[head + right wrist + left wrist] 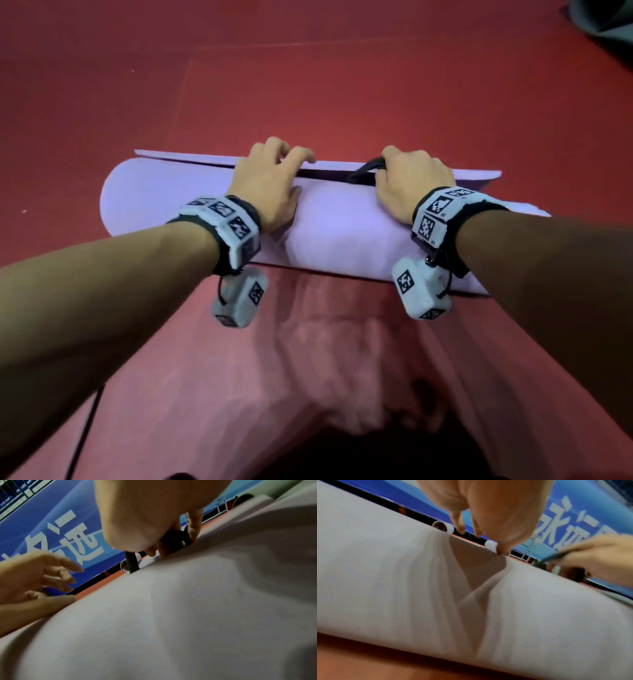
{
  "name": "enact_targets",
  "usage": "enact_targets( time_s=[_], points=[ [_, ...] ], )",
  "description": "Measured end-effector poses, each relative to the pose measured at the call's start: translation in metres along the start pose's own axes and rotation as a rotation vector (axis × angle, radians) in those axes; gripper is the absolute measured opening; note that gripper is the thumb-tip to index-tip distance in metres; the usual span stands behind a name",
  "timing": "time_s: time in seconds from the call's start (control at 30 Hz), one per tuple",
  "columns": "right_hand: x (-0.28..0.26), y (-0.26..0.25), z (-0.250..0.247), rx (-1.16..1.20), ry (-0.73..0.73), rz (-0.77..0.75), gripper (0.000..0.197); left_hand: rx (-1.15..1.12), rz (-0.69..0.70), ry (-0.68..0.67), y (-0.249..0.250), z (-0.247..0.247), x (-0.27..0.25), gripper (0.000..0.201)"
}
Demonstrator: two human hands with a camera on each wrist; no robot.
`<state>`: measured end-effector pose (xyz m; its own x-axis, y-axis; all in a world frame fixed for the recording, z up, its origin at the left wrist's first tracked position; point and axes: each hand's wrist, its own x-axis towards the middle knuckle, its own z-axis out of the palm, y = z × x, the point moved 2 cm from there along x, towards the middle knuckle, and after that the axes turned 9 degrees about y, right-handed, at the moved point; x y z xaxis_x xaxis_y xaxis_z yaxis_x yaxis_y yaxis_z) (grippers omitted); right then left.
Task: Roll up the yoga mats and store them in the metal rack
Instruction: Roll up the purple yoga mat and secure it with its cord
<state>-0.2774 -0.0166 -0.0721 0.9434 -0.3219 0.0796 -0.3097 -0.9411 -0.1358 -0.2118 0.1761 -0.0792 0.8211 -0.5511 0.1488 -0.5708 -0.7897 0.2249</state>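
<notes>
From your head camera, the lilac yoga mat (329, 226) lies rolled on the red floor (342, 85), running from nine o'clock to three o'clock across the middle of the view, with its loose flap poking out along the far edge. Your left hand (270, 185) sits on top of the roll at about eleven o'clock, palm down, fingers bent over the far side and touching the mat without clamping anything. Your right hand (411, 181) is at one o'clock, fingers curled round a black strap (363, 173) that runs leftward along the mat's far edge. A pink cloth (308, 359) spreads out at six o'clock, closest to you.

Over to your left wrist camera: the mat fills the lower frame, creased under your fingertips (502, 550), which press on its top edge at twelve o'clock. A blue banner (573, 520) stands behind at one o'clock.

Your right wrist camera now: your fingers (193, 524) wrap the dark strap at twelve o'clock, right against the mat. Your left hand shows at nine o'clock, fingers loosely spread.
</notes>
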Motion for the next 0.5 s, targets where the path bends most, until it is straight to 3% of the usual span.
enact_targets(
  time_s=[0.07, 0.2, 0.27, 0.37, 0.5],
  points=[
    [0.003, 0.003, -0.009, 0.173, 0.113, 0.115, 0.026, -0.006, -0.013, 0.011, 0.016, 0.007, 0.011, 0.068],
    [0.013, 0.03, -0.027, 0.637, 0.39, 0.52, 0.03, -0.016, -0.128, -0.192, 0.027, 0.026, 0.02, 0.081],
    [0.015, 0.051, -0.029, 0.652, 0.456, 0.678, 0.034, 0.156, -0.004, -0.238, 0.038, 0.03, 0.015, 0.108],
    [0.012, 0.085, -0.027, 0.594, 0.383, 0.826, 0.041, 0.242, 0.224, -0.282, 0.073, 0.041, 0.015, 0.129],
    [-0.003, 0.139, -0.026, 0.694, 0.441, 0.976, 0.049, 0.26, 0.269, -0.314, 0.106, 0.059, 0.024, 0.141]
  ],
)
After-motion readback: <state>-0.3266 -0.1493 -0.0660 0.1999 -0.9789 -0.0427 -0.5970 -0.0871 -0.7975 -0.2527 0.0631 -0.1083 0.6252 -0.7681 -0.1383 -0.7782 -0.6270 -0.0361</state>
